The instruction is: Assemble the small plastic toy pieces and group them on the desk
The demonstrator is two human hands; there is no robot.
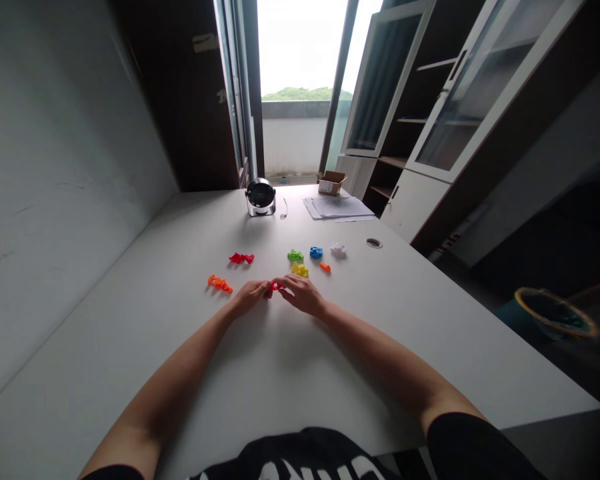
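Between my two hands is a small red plastic piece point(275, 285), partly hidden by fingers. My left hand point(250, 297) is closed on its left side, and my right hand point(301, 293) pinches it from the right. Just beyond my right hand lie yellow pieces point(300, 270), with green pieces point(295, 255) behind them. Blue pieces point(316, 253), a short orange piece point(325, 267) and white pieces point(338, 250) sit farther right. To the left rest a row of orange pieces point(220, 284) and a group of red pieces point(241, 258).
At the back of the white table point(190, 413) stand a round black object on a stand point(261, 195), a stack of papers point(339, 207) and an open cardboard box point(331, 183). A round cable hole point(374, 243) is at the right. A wall point(70, 167) borders the left side.
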